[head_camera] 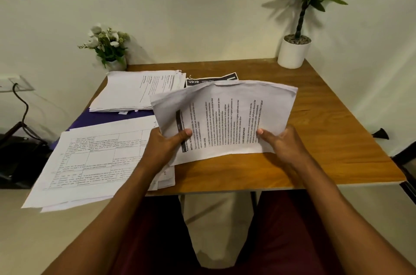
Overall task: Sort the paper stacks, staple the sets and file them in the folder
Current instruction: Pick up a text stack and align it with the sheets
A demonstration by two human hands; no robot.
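Note:
I hold a set of printed sheets [225, 117] above the middle of the wooden table [326, 139], its text running sideways and its far edge curling up. My left hand [166, 146] grips the set's near left edge, thumb on top. My right hand [281, 142] grips the near right edge the same way. A stack of table-printed pages [90, 162] lies at the near left, overhanging the table edge. Another paper stack [135, 90] lies at the far left. Both rest on a purple folder [108, 117]. A sheet with a black header [211, 80] peeks out behind the held set.
A small white flower pot [108, 47] stands at the table's far left corner, and a tall green plant in a white pot [292, 51] at the far right corner. A black cable [21, 105] hangs by the wall on the left. No stapler is in view.

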